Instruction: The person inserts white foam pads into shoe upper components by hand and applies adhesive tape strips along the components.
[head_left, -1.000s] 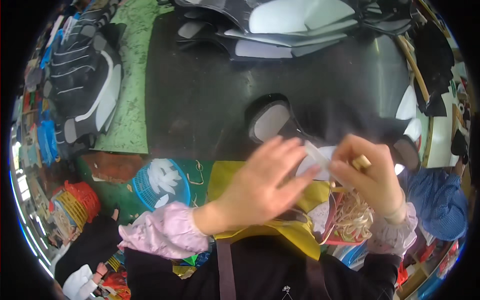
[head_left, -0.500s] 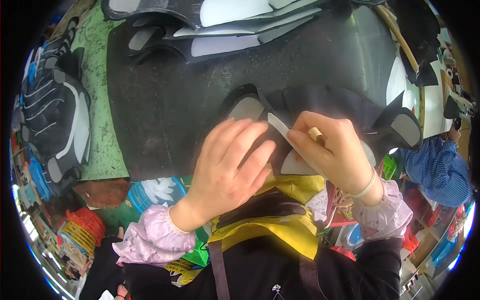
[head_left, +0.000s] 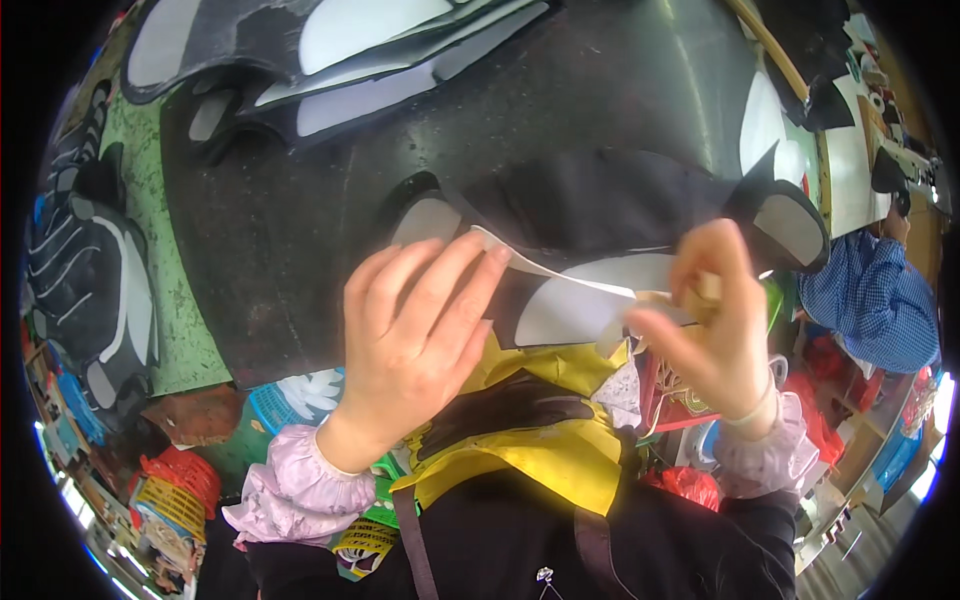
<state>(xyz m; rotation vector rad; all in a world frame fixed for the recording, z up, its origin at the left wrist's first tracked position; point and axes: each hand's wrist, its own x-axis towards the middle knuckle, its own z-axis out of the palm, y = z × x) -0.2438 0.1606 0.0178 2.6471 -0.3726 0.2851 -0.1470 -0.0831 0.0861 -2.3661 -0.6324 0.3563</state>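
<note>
My left hand (head_left: 412, 318) lies over the near edge of a black sheet-like piece (head_left: 590, 205), fingers stretched. Its fingertips touch one end of a narrow white strip (head_left: 560, 272). From there the strip runs right, lifted, toward my right hand (head_left: 725, 325), which is smeared by motion. Curled fingers of that hand hold a small pale, wooden-looking handle (head_left: 708, 290); its other end is hidden. Whether they also grip the strip is unclear. Grey-white patches (head_left: 565, 312) sit on the black piece, one beneath the strip.
Stacked black pieces with white patches (head_left: 370, 105) lie at the far left of the dark work mat (head_left: 270, 250). More hang over the green table edge (head_left: 180, 345). A blue basket (head_left: 270, 405) stands below. At right, a person in a blue checked top (head_left: 860, 300) is nearby.
My right hand has moved right and slightly down, away from my left hand. The white strip now stretches between them. The view has shifted, so the stacked pieces appear farther left.
</note>
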